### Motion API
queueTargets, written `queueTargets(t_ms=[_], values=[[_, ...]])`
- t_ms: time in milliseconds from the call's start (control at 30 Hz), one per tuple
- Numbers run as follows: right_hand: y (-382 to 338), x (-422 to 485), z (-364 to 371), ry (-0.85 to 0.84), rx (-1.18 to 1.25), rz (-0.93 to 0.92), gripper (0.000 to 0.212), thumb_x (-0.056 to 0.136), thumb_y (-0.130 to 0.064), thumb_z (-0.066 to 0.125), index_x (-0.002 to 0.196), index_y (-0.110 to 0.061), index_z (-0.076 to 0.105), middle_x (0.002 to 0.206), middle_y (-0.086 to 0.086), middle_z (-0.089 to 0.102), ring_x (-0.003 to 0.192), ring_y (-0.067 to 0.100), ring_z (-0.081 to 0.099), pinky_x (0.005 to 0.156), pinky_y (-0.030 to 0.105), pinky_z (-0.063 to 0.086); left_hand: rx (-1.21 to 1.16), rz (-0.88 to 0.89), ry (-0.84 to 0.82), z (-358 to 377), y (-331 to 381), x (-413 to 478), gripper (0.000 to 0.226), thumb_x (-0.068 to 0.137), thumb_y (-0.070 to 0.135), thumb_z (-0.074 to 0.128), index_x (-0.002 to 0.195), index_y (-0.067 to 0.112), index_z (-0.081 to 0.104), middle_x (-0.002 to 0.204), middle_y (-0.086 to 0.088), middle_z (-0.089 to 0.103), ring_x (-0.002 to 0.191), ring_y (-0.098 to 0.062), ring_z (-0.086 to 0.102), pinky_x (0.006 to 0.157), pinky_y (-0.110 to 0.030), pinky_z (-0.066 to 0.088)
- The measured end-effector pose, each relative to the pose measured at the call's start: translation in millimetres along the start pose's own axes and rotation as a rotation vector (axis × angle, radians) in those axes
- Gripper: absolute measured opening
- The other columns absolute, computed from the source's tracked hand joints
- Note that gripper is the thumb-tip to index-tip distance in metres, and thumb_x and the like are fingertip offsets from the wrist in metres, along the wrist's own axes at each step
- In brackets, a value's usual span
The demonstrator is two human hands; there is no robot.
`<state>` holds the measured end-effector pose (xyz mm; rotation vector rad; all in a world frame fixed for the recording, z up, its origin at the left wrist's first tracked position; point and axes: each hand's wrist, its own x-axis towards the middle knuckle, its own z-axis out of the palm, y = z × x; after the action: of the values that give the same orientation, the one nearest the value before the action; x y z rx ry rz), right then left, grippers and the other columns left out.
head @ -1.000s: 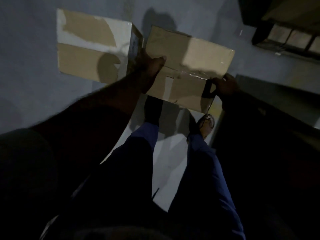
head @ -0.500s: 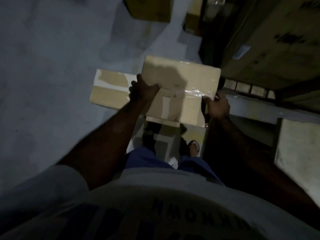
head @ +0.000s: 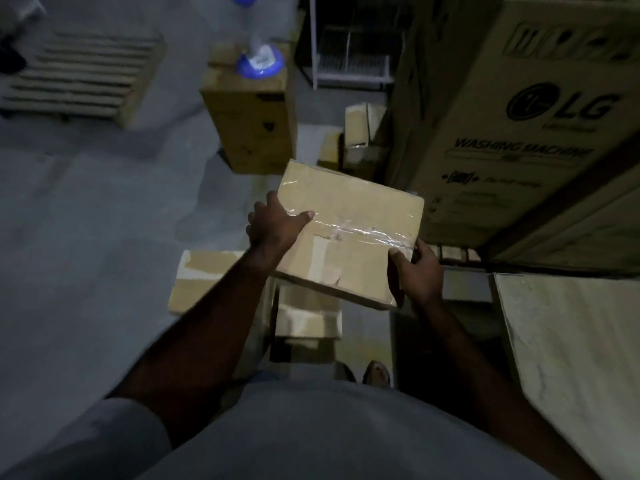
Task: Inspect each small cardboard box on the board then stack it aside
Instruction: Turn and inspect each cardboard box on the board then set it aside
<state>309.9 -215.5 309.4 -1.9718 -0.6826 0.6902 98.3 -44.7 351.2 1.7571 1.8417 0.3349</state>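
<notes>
I hold a small brown cardboard box [head: 349, 223], sealed with clear tape, in the air in front of me with its taped top facing up. My left hand [head: 275, 225] grips its left edge, thumb on top. My right hand [head: 417, 271] grips its near right corner. Below on the floor lie another taped box [head: 201, 280] to the left and a smaller box [head: 308, 318] under the held one. More small boxes [head: 356, 131] are stacked farther back beside the big carton.
A tall LG washing machine carton [head: 512, 126] stands at the right. Ahead is a brown carton [head: 252, 123] with a blue-based object [head: 259, 65] on top. A pallet [head: 79, 77] lies far left, a pale board [head: 571, 341] at the right.
The view has risen and tilted forward; the box came up from the floor boxes and sits higher in both hands. The far cartons and pallet are now in view.
</notes>
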Motion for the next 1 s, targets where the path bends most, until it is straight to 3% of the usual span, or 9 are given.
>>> queueTargets(t_ms=[200, 333, 400, 467, 600, 767, 900, 1000], values=[[-36, -53, 21, 0.216, 0.112, -0.020, 0.042, 0.098, -0.032, 0.072, 0.137, -0.019, 0.066, 0.120, -0.004, 0.072, 0.110, 0.016, 0.067, 0.093, 0.032, 0.050, 0.016, 0.202, -0.048, -52, 9, 21, 0.085, 0.075, 0.074, 0.071, 0.139, 0.023, 0.048, 0.135, -0.013, 0.056, 0.123, -0.038, 0.055, 0.099, -0.052, 0.050], [-56, -75, 15, 0.331, 0.197, -0.032, 0.042, 0.102, -0.033, 0.067, 0.141, -0.019, 0.062, 0.127, -0.005, 0.069, 0.119, 0.016, 0.063, 0.095, 0.031, 0.047, -0.186, 0.325, -0.155, -78, 12, 32, 0.086, 0.057, 0.082, 0.069, 0.124, 0.029, 0.058, 0.115, -0.001, 0.066, 0.102, -0.027, 0.066, 0.085, -0.049, 0.060], [-65, -85, 3, 0.398, 0.269, -0.010, 0.058, 0.097, -0.046, 0.069, 0.149, -0.023, 0.054, 0.135, -0.006, 0.064, 0.127, 0.019, 0.060, 0.105, 0.043, 0.050, -0.324, 0.365, -0.249, -90, 22, 26, 0.083, 0.059, 0.074, 0.077, 0.124, 0.026, 0.061, 0.112, 0.004, 0.069, 0.097, -0.021, 0.069, 0.084, -0.048, 0.061], [-73, -96, -14, 0.441, 0.338, 0.006, 0.070, 0.094, -0.052, 0.068, 0.155, -0.027, 0.045, 0.148, -0.002, 0.058, 0.133, 0.021, 0.055, 0.109, 0.051, 0.050, -0.399, 0.409, -0.330, -98, 34, 13, 0.071, 0.073, 0.057, 0.085, 0.131, 0.024, 0.059, 0.114, 0.008, 0.067, 0.100, -0.017, 0.066, 0.089, -0.044, 0.059], [-71, -119, -52, 0.515, 0.414, -0.017, 0.054, 0.104, -0.027, 0.063, 0.154, -0.022, 0.044, 0.138, -0.001, 0.058, 0.123, 0.019, 0.056, 0.096, 0.038, 0.048, -0.519, 0.502, -0.496, -97, 51, -22, 0.057, 0.089, 0.039, 0.079, 0.140, 0.031, 0.054, 0.112, 0.012, 0.059, 0.097, -0.011, 0.060, 0.081, -0.033, 0.053], [-51, -157, -97, 0.610, 0.470, -0.004, 0.064, 0.088, -0.045, 0.071, 0.148, -0.027, 0.054, 0.142, -0.003, 0.062, 0.132, 0.019, 0.058, 0.113, 0.054, 0.047, -0.590, 0.532, -0.645, -70, 66, -70, 0.048, 0.090, 0.039, 0.078, 0.134, 0.033, 0.059, 0.123, 0.006, 0.070, 0.114, -0.019, 0.066, 0.099, -0.048, 0.056], [-24, -184, -137, 0.660, 0.471, -0.004, 0.054, 0.098, -0.032, 0.071, 0.149, -0.026, 0.055, 0.146, -0.006, 0.057, 0.134, 0.018, 0.055, 0.115, 0.055, 0.045, -0.566, 0.588, -0.680, -36, 85, -110, 0.047, 0.082, 0.055, 0.077, 0.124, 0.043, 0.061, 0.118, 0.013, 0.071, 0.112, -0.015, 0.067, 0.099, -0.050, 0.056], [4, -205, -171, 0.717, 0.467, 0.008, 0.053, 0.098, -0.025, 0.072, 0.149, -0.024, 0.055, 0.146, -0.006, 0.058, 0.129, 0.012, 0.057, 0.116, 0.052, 0.046, -0.564, 0.611, -0.725, -9, 107, -148, 0.040, 0.089, 0.047, 0.077, 0.125, 0.039, 0.062, 0.115, 0.014, 0.071, 0.109, -0.014, 0.067, 0.098, -0.050, 0.057]])
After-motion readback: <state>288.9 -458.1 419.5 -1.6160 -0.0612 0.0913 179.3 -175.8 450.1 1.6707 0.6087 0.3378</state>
